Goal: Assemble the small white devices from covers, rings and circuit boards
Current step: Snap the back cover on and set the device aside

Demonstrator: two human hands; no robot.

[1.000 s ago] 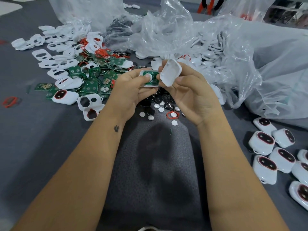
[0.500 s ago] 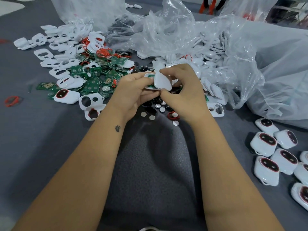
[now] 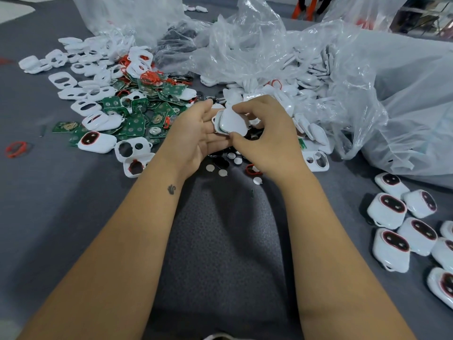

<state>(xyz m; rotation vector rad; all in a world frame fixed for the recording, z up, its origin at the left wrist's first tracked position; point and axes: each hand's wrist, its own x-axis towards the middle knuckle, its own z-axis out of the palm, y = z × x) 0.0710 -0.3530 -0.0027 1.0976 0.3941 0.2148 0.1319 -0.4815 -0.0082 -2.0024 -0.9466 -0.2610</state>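
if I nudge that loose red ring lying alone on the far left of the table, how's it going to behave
The red ring looks thin and bent out of round, so it is probably floppy and very light. Lying flat on the grey cloth, it would likely slide or snag, not roll.

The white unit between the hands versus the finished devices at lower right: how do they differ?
The held unit sits between the left hand and right hand; the finished devices lie on the grey table. The held unit shows a plain white back, with its two shell halves still showing an edge gap; the finished devices face up, showing red-ringed dark windows. Both have rounded white shells.
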